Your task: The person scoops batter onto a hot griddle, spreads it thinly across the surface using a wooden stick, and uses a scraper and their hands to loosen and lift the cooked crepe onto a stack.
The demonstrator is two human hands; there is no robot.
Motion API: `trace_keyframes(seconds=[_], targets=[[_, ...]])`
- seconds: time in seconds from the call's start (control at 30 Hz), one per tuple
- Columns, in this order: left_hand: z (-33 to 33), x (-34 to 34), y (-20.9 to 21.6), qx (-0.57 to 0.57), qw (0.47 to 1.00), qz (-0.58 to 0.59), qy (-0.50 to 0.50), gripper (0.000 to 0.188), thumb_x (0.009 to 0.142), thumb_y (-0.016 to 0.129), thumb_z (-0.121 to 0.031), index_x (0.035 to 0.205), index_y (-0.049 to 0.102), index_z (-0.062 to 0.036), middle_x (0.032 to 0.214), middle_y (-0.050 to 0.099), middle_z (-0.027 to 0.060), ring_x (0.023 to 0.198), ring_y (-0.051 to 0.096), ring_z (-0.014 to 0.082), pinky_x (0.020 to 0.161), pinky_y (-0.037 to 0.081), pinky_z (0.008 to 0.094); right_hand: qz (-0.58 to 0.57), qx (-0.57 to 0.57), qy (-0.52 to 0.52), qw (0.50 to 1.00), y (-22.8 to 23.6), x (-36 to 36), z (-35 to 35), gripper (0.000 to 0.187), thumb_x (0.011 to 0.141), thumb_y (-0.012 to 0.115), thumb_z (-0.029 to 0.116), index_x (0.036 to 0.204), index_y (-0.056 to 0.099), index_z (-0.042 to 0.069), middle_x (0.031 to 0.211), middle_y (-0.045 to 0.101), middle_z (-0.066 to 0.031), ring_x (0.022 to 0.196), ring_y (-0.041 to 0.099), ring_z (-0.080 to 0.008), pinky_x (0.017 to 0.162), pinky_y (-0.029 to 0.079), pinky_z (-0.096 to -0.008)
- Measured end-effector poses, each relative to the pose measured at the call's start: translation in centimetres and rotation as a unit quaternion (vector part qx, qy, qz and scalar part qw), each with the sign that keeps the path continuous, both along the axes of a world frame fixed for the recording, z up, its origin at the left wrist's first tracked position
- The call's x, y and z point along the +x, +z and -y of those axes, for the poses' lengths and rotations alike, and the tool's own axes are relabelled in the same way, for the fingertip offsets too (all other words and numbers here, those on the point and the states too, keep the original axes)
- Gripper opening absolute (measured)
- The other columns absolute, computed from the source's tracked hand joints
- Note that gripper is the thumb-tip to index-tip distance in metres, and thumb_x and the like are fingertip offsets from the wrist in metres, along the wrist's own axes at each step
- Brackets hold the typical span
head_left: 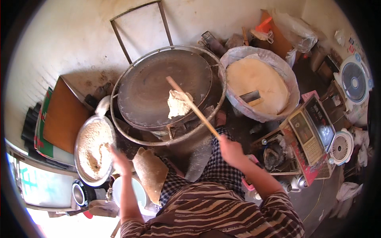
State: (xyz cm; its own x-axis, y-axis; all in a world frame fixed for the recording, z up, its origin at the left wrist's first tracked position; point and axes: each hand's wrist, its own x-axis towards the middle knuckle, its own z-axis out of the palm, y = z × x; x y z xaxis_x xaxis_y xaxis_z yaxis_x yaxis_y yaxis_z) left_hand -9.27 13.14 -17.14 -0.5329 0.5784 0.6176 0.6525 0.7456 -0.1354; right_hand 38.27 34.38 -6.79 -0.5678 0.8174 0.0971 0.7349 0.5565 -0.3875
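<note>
My right hand [231,151] is closed around the end of a long wooden stick [202,118], which slants up and left over a round dark griddle [158,83]. A pale, sticky lump of dough [177,104] sits at the stick over the griddle's near part; whether it clings to the stick or rests on the griddle I cannot tell. My left hand [123,162] is beside the right rim of a metal bowl [78,160] of wet, pale dough [94,139]. Its fingers are smeared by motion.
A metal ring frame [137,139] surrounds the griddle. At right, a plastic-lined basket [293,105] holds round flatbreads [254,75] with a scraper [251,97] on top. A stiff tan sheet [150,174] lies by my left leg, near a pale bucket [135,188]. Farther right stands a scale [306,131].
</note>
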Motion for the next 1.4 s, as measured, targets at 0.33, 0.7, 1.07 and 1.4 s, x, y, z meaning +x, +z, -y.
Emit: trace_keyframes(seconds=[0.33, 0.7, 1.07, 1.4], targets=[[18.2, -6.0, -4.5, -0.004, 0.878, 0.388, 0.280, 0.056, 0.093, 0.050, -0.022, 0.143, 0.026, -0.0080, 0.115, 0.056, 0.0282, 0.092, 0.063, 0.0360, 0.071, 0.051, 0.0461, 0.148, 0.024, 0.042, 0.988, 0.2, -4.3, -1.5, 0.014, 0.090, 0.043, 0.011, 0.101, 0.044, 0.003, 0.075, 0.066, -0.0186, 0.067, 0.067, -0.0343, 0.057, 0.052, -0.0475], [-3.7, 6.8, -1.3, 0.342, 0.576, 0.734, -0.112, 0.065, 0.089, 0.064, -0.029, 0.138, 0.031, -0.0024, 0.121, 0.052, 0.0227, 0.109, 0.054, 0.0376, 0.095, 0.045, 0.0440, 0.190, 0.039, -0.035, 0.980, -1.2, 0.5, -1.4, 0.012, 0.091, 0.044, 0.014, 0.098, 0.044, 0.004, 0.075, 0.065, -0.0164, 0.065, 0.066, -0.0363, 0.057, 0.052, -0.0478], [-14.2, 14.5, -1.9, 0.403, 0.338, 0.850, -0.013, 0.028, 0.097, 0.039, -0.023, 0.112, 0.042, 0.0007, 0.102, 0.062, 0.0188, 0.085, 0.063, 0.0360, 0.080, 0.054, 0.0509, 0.240, 0.019, -0.083, 0.967, -2.1, 3.8, -1.9, 0.010, 0.088, 0.047, 0.012, 0.097, 0.046, 0.006, 0.078, 0.064, -0.0184, 0.066, 0.067, -0.0328, 0.058, 0.054, -0.0430], [-11.8, 7.8, -3.7, 0.402, 0.335, 0.852, -0.023, 0.028, 0.094, 0.048, -0.021, 0.110, 0.042, 0.0009, 0.097, 0.062, 0.0191, 0.085, 0.065, 0.0367, 0.073, 0.056, 0.0471, 0.130, 0.060, 0.024, 0.989, -2.7, 0.5, -2.3, 0.010, 0.087, 0.046, 0.012, 0.093, 0.047, 0.004, 0.076, 0.064, -0.0204, 0.066, 0.067, -0.0346, 0.058, 0.053, -0.0461]])
